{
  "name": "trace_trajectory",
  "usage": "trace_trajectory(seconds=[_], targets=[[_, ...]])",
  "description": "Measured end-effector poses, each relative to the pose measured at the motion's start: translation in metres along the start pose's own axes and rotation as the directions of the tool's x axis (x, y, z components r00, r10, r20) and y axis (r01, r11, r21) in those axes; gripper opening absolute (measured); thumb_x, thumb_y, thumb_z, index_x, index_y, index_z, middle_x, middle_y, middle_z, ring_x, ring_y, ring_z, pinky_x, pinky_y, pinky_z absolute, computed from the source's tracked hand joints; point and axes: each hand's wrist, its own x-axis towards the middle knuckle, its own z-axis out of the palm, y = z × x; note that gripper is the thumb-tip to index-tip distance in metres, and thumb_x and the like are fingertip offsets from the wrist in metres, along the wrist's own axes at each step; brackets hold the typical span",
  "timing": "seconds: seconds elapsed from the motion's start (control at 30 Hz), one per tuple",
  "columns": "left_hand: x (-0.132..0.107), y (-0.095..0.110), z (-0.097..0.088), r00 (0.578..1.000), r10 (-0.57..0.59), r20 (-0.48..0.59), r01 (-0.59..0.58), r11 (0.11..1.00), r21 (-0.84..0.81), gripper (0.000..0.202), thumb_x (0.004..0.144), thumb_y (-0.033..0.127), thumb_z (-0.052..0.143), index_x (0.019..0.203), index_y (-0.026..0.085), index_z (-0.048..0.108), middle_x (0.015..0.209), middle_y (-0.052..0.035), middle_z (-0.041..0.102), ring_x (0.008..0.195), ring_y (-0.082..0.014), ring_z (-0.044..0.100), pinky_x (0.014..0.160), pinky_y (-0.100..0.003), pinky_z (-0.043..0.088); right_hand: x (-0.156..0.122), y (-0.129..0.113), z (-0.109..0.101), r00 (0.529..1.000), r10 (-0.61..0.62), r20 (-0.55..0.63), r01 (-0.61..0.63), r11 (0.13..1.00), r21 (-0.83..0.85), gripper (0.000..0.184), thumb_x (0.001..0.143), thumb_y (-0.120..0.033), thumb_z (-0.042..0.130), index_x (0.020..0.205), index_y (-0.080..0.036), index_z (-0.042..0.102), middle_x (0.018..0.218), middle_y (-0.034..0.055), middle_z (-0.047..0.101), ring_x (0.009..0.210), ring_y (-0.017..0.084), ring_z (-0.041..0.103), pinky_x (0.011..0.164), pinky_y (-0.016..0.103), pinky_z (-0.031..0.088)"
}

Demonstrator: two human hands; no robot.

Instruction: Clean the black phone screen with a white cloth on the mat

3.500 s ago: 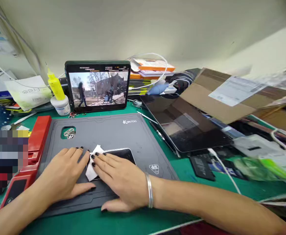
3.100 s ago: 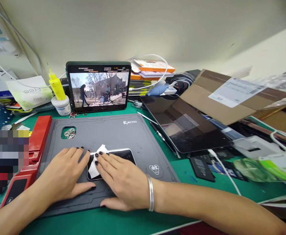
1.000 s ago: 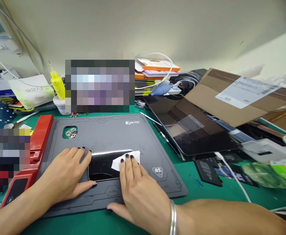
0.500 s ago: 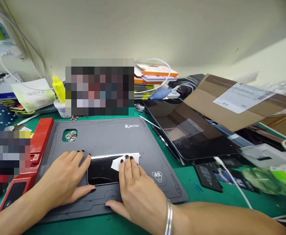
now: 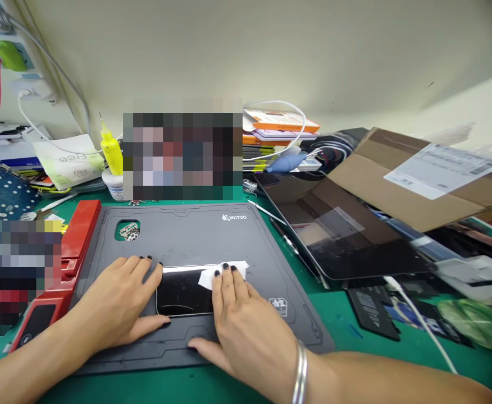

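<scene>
A black phone (image 5: 181,293) lies screen up on a grey work mat (image 5: 195,235). My left hand (image 5: 117,300) rests flat against the phone's left end, fingers stretched out, holding it still. My right hand (image 5: 246,331) lies over the phone's right half. Its fingertips press a small white wipe (image 5: 207,276) onto the glass near the phone's far right corner. A silver bangle (image 5: 300,373) sits on my right wrist.
A propped tablet (image 5: 182,157) stands behind the mat, with a yellow-topped bottle (image 5: 112,163) to its left. A red tool (image 5: 67,255) lies along the mat's left edge. A large dark screen panel (image 5: 342,235), a cardboard box (image 5: 418,179) and cables crowd the right.
My right hand slid the wipe from the phone's left end to its right end. Over the last second both hands have stayed put; only the view shifted slightly.
</scene>
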Motion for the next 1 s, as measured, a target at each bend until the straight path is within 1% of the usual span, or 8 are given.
trace_trajectory(seconds=[0.13, 0.23, 0.33, 0.47, 0.6, 0.7, 0.83, 1.0], targets=[[0.0, 0.0, -0.002, 1.0, 0.025, -0.009, -0.024, 0.999, 0.023, 0.063, 0.082, 0.06, 0.066, 0.119, 0.009, 0.063, 0.106, -0.0208, 0.068, 0.088, -0.0334, 0.066, 0.07, -0.043, 0.053, 0.0, 0.001, -0.003, 0.999, -0.023, -0.035, 0.024, 1.0, 0.006, 0.103, 0.079, -0.083, 0.051, 0.116, 0.012, 0.067, 0.114, 0.0407, 0.062, 0.104, 0.046, 0.068, 0.077, 0.049, 0.062], [0.0, 0.0, -0.002, 0.999, 0.03, -0.024, -0.029, 0.999, 0.02, 0.063, 0.081, 0.059, 0.067, 0.118, 0.008, 0.064, 0.104, -0.021, 0.068, 0.087, -0.0338, 0.066, 0.069, -0.044, 0.053, 0.004, 0.005, -0.004, 1.0, -0.015, 0.0, 0.015, 1.0, 0.01, 0.098, 0.083, -0.079, 0.051, 0.115, 0.012, 0.067, 0.112, 0.0395, 0.064, 0.103, 0.044, 0.069, 0.079, 0.046, 0.061], [0.0, 0.0, -0.001, 0.999, 0.026, -0.031, -0.025, 0.999, 0.023, 0.063, 0.081, 0.06, 0.067, 0.117, 0.008, 0.064, 0.103, -0.0209, 0.068, 0.086, -0.0341, 0.066, 0.068, -0.044, 0.053, 0.001, 0.005, -0.006, 1.0, 0.004, 0.021, -0.004, 1.0, -0.001, 0.1, 0.081, -0.081, 0.051, 0.116, 0.011, 0.067, 0.112, 0.0391, 0.064, 0.102, 0.045, 0.069, 0.078, 0.048, 0.061], [0.0, -0.001, 0.0, 0.998, 0.034, -0.054, -0.033, 0.999, 0.032, 0.065, 0.08, 0.06, 0.068, 0.118, 0.008, 0.063, 0.103, -0.0208, 0.068, 0.086, -0.0343, 0.066, 0.069, -0.044, 0.054, -0.009, -0.002, -0.007, 0.996, -0.038, -0.08, 0.043, 0.997, 0.059, 0.104, 0.076, -0.086, 0.05, 0.114, 0.009, 0.07, 0.116, 0.0382, 0.062, 0.104, 0.046, 0.068, 0.079, 0.05, 0.061], [0.0, -0.001, 0.0, 0.998, 0.031, -0.057, -0.029, 0.999, 0.036, 0.065, 0.08, 0.061, 0.069, 0.117, 0.008, 0.064, 0.101, -0.0203, 0.068, 0.084, -0.0337, 0.066, 0.067, -0.044, 0.054, 0.0, 0.003, -0.005, 1.0, -0.003, -0.014, 0.004, 0.998, 0.065, 0.096, 0.083, -0.078, 0.052, 0.116, 0.01, 0.068, 0.115, 0.0379, 0.063, 0.106, 0.043, 0.068, 0.081, 0.046, 0.061], [0.0, -0.001, 0.0, 0.999, 0.026, -0.043, -0.025, 0.999, 0.043, 0.064, 0.08, 0.061, 0.067, 0.117, 0.009, 0.065, 0.102, -0.0201, 0.068, 0.084, -0.0334, 0.066, 0.067, -0.044, 0.055, 0.003, 0.004, -0.004, 1.0, 0.005, 0.023, -0.006, 0.999, 0.039, 0.097, 0.083, -0.078, 0.052, 0.119, 0.011, 0.066, 0.116, 0.0386, 0.062, 0.107, 0.045, 0.067, 0.082, 0.049, 0.06], [0.0, -0.001, 0.0, 0.999, 0.027, -0.04, -0.025, 0.999, 0.048, 0.065, 0.081, 0.063, 0.065, 0.118, 0.009, 0.064, 0.102, -0.0198, 0.068, 0.085, -0.033, 0.066, 0.069, -0.044, 0.055, -0.006, -0.002, -0.006, 0.995, -0.024, -0.097, 0.029, 0.998, 0.052, 0.101, 0.076, -0.082, 0.057, 0.111, 0.013, 0.069, 0.113, 0.0417, 0.061, 0.101, 0.048, 0.069, 0.077, 0.05, 0.061], [-0.001, -0.001, 0.001, 0.998, 0.027, -0.052, -0.024, 0.998, 0.054, 0.066, 0.08, 0.064, 0.066, 0.118, 0.01, 0.065, 0.102, -0.0193, 0.068, 0.084, -0.0323, 0.066, 0.068, -0.044, 0.056, -0.003, 0.001, -0.006, 0.995, -0.001, -0.101, 0.007, 0.998, 0.061, 0.094, 0.078, -0.077, 0.059, 0.11, 0.01, 0.071, 0.109, 0.0388, 0.065, 0.1, 0.045, 0.07, 0.077, 0.046, 0.062]])
